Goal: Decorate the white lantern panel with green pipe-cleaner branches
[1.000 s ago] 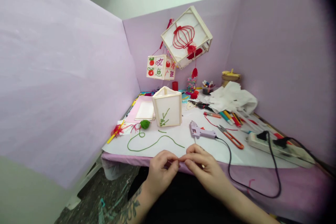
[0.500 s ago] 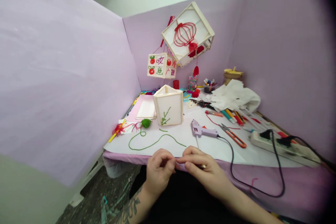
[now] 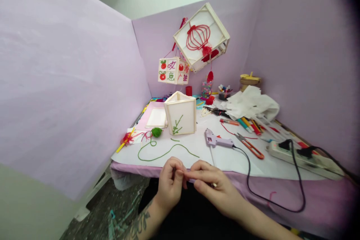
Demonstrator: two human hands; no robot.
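My left hand (image 3: 171, 182) is closed at the table's front edge, thumb and fingers pinched together; whatever they hold is too small or hidden to make out. The fingertips of my right hand (image 3: 212, 185) meet it. A thin stick-like thing (image 3: 214, 185) with a pale tip pokes out of the right hand's bent fingers; its kind does not show. Beyond the hands stands a three-sided white paper lantern (image 3: 184, 114) with a wooden frame and a green yarn sprig on its front. Green yarn (image 3: 157, 157) winds from a small ball (image 3: 156, 132) across the white tabletop.
A lilac glue gun (image 3: 218, 139) lies right of the lantern, its black cord drooping over the edge. Orange-handled thread snips (image 3: 251, 146) and a power strip (image 3: 303, 159) lie farther right. Decorated box lanterns (image 3: 201, 37) hang behind. White crumpled cloth (image 3: 253, 103) sits at back right.
My hands have shifted slightly, the right fingertips sliding a little left against the left hand. Less of the stick-like thing shows. The things on the table have stayed put.
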